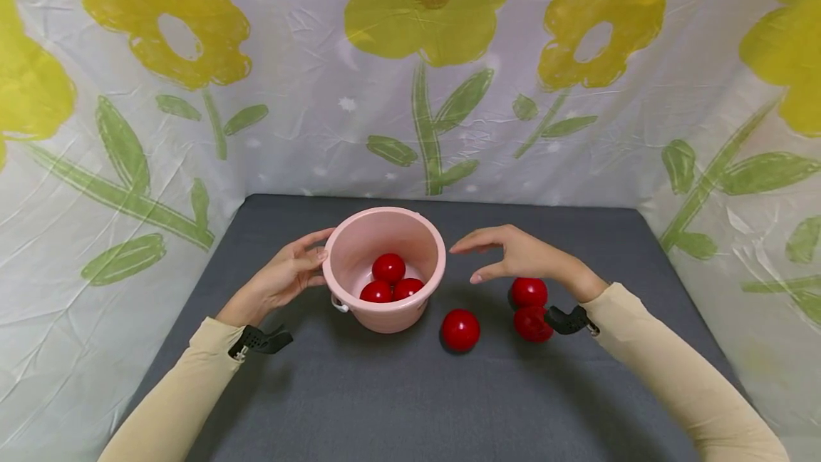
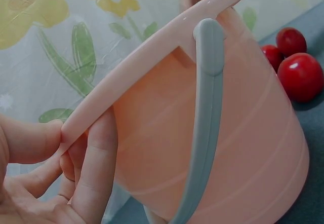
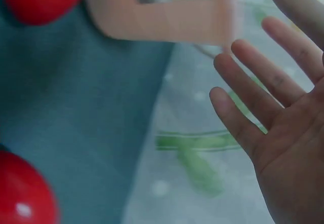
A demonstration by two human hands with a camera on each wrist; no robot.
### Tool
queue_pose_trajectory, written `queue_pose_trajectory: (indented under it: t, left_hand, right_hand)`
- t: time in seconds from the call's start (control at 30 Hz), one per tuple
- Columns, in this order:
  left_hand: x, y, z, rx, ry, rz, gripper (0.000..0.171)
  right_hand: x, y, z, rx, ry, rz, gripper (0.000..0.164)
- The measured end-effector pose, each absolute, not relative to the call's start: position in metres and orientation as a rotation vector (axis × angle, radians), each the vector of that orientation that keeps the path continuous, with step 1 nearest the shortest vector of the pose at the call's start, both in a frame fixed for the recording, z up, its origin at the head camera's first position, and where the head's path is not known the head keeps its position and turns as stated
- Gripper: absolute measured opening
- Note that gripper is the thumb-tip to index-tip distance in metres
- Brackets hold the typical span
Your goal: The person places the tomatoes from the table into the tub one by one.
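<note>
My left hand [image 1: 282,280] pinches the left rim of a pink bucket [image 1: 388,320], thumb on one side of the rim and fingers on the other, as the left wrist view shows. Three glossy red balls [image 1: 388,267] lie together at the bottom of the bucket. Its pale grey handle [image 2: 205,107] hangs down the side. To the right of the bucket, my right hand [image 1: 519,255] is held above the table, fingers extended and apart from the rim, holding nothing. A loose red ball [image 1: 460,330] sits on the table between bucket and right wrist.
Two more red balls [image 1: 529,292] lie beside each other beneath the right wrist, one partly covered by a black wrist strap [image 1: 567,320]. The dark grey table [image 1: 385,405] is bordered at back and sides by a white flower-printed curtain [image 1: 295,127].
</note>
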State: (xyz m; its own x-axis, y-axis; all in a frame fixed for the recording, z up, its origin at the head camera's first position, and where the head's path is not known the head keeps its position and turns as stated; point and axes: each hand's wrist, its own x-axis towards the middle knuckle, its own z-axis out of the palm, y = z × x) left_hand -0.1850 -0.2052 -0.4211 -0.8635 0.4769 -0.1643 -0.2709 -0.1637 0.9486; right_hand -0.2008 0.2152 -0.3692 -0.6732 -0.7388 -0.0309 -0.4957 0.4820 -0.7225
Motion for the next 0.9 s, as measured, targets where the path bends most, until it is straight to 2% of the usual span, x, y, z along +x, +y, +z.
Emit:
queue_pose_trajectory:
  t: [0.47,0.9]
  left_hand:
    - [-0.184,-0.204,-0.419,0.208,1.628,2.07,0.068]
    - [-0.184,-0.205,-0.421,0.229,1.628,2.081,0.068]
  right_hand:
    - [-0.178,0.201,-0.44,-1.166,2.342,-0.821,0.054]
    - [-0.168,0.196,-0.46,-1.187,2.347,-0.743,0.052]
